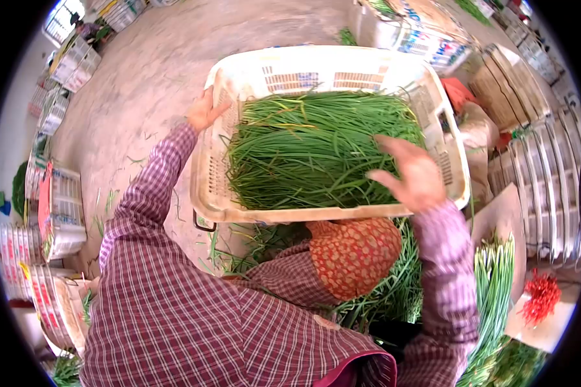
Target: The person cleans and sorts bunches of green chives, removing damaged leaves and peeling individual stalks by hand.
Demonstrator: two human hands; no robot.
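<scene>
A white plastic basket [329, 215] with slotted walls holds a layer of long green stalks [323, 148]. My left hand [208, 111] is at the basket's left wall, fingers over the rim and spread apart. Above the right part of the stalks is my right hand [412, 173], slightly blurred, thumb and fingers apart and nothing seen between them. Whether it touches the stalks I cannot tell.
Below the basket, a person in a red patterned head covering [358, 258] is beside loose greens. Bundled stalks [494, 277] and red ties [541, 298] lie at the right. Crates [64, 206] line the left; cartons [507, 87] and crates [539, 187] stand right.
</scene>
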